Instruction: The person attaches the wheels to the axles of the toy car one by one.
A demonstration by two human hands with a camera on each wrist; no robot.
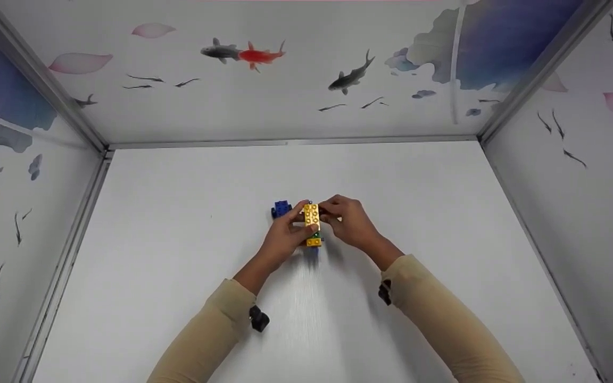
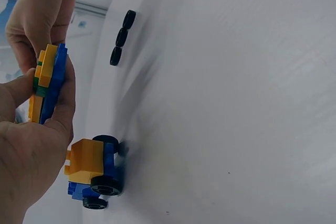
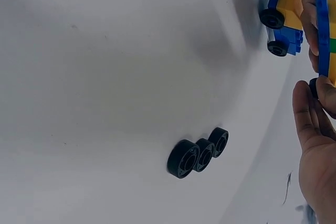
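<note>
My left hand (image 1: 283, 234) grips a toy-block vehicle body (image 1: 312, 213), with yellow and green bricks stacked on a long blue base (image 3: 323, 35). On the far side of that body, my right hand (image 1: 351, 221) pinches a black wheel (image 3: 313, 87) between thumb and fingers, right at the edge of the blue base. Most of this wheel is hidden by the fingertips. Beside my left hand a yellow and blue toy car (image 2: 86, 158) stands on the table on black wheels; only its blue end (image 1: 282, 207) shows in the head view.
Three loose black wheels (image 3: 205, 154) stand upright in a row on the white table (image 1: 179, 223), on the right hand's side. White panels (image 1: 285, 106) printed with fish and petals enclose the table at the back and both sides.
</note>
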